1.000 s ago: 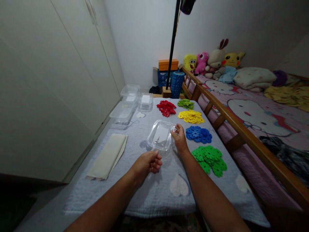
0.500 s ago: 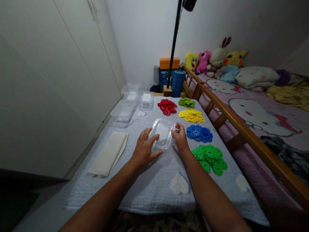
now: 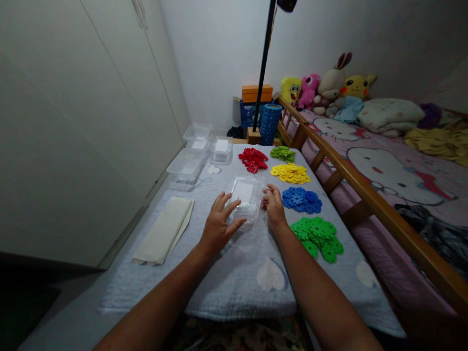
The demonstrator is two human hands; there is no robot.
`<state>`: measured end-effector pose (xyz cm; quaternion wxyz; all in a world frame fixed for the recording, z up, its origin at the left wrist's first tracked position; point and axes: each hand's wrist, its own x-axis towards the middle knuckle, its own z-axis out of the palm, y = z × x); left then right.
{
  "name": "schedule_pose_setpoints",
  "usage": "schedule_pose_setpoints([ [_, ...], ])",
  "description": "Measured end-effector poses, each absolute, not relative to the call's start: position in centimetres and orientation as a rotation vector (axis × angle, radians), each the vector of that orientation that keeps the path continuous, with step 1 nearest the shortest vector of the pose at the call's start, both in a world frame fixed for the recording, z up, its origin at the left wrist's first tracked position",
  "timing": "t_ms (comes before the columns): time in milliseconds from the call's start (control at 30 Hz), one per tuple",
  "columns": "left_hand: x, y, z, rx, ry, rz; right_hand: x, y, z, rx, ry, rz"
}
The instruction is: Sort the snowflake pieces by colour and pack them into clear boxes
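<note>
A clear plastic container [image 3: 244,189] with a white patch visible through its top lies on the cloth between my hands. My left hand [image 3: 220,222] is open at its left side, with fingers spread and the fingertips over the near left edge. My right hand [image 3: 273,207] is at the right edge with its fingers loosely curled and slightly apart; I see nothing held in them. Whether those fingertips touch the rim is hard to tell. Right of this hand lie piles of blue flower-shaped plastic pieces [image 3: 302,200] and green flower-shaped pieces [image 3: 318,238].
Farther back are yellow pieces [image 3: 290,173], light green pieces [image 3: 282,154] and red pieces [image 3: 253,160]. Clear containers [image 3: 186,162] stand at the back left, and a folded beige cloth [image 3: 164,231] lies at left. A wooden bed rail [image 3: 351,192] runs along the right side.
My right hand's fingers have shifted slightly outward from the container's right edge and loosened. My left hand has hardly moved. The piles look the same.
</note>
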<state>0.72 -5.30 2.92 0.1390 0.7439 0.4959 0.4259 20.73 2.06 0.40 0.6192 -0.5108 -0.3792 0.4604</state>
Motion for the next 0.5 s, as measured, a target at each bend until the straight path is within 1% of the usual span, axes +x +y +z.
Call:
schedule_pose_setpoints([
  [133,0.3,-5.4,3.9,1.74,1.455,1.437,20.7,2.0,0.2,-1.208,-0.989,1.028],
  [300,0.1,-4.8,3.9,0.935,1.332,1.632,20.7,1.4,0.5,-1.252,-1.14,1.015],
  [400,0.3,-4.4,3.8,0.523,1.245,1.639,20.8,1.3,0.6,-1.268,-1.156,1.01],
  [500,0.4,-4.3,4.2,0.258,1.204,1.595,21.0,1.3,0.6,-1.272,-1.151,0.993],
])
